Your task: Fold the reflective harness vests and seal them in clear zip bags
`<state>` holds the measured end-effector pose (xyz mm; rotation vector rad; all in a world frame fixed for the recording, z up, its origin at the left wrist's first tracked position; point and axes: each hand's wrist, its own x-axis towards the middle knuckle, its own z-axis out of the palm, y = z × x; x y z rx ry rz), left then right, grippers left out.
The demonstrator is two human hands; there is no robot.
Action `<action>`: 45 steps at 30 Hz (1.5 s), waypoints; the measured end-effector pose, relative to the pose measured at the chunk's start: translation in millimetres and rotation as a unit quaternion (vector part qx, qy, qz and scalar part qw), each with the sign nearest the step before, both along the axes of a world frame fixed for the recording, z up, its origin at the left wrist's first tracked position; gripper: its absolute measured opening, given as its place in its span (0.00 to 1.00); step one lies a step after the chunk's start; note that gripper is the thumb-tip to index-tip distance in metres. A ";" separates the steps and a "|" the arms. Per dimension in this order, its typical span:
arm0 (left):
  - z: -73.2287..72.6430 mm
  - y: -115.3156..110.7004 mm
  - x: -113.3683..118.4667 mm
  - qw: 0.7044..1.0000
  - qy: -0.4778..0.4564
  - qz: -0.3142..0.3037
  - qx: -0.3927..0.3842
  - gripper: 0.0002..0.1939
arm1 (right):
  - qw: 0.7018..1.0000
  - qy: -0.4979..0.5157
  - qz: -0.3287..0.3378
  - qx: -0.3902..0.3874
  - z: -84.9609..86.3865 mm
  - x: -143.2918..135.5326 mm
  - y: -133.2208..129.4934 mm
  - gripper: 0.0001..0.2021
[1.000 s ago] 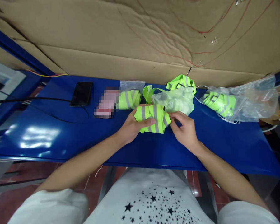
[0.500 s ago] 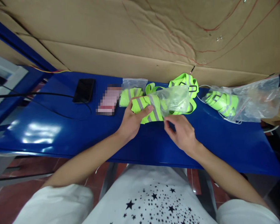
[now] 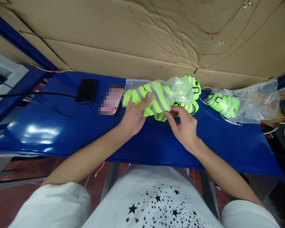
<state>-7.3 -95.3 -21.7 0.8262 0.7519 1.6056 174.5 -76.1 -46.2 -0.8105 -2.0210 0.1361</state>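
A folded neon-yellow strap bundle with grey reflective stripes (image 3: 156,98) is held above the blue table by my left hand (image 3: 134,117), the thumb lying across its front. My right hand (image 3: 182,126) pinches at the bundle's lower right edge, beside a clear plastic bag (image 3: 180,88) that covers the bundle's right part. Exactly what the right fingertips grip is too small to tell. Behind the hands lie more loose yellow straps with a black buckle (image 3: 195,90). Another clear bag (image 3: 135,83) shows behind the bundle on the left.
On the blue table (image 3: 61,133) lie a black device with a cable (image 3: 86,91) and a phone with a lit, blurred screen (image 3: 112,102). To the right sits a bagged yellow strap bundle (image 3: 223,104) with a white cable. Brown cardboard (image 3: 133,60) lines the back.
The held bundle has risen slightly and tilted, now covering more of the bagged bundle behind it. My right hand has moved a little up with it.
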 end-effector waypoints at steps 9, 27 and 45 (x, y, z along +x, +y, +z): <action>-17.5 7.9 23.9 0.994 -0.049 0.001 -0.095 0.10 | 0.979 -0.150 -0.062 0.126 -8.1 -0.2 -2.1 0.11; -45.5 13.9 0.0 0.932 0.324 -0.083 0.141 0.35 | 0.985 -0.161 0.058 -0.024 19.2 45.9 15.8 0.35; -42.4 -18.7 14.0 0.924 0.375 -0.068 0.016 0.39 | 0.969 -0.143 0.101 -0.174 -7.2 27.8 4.5 0.34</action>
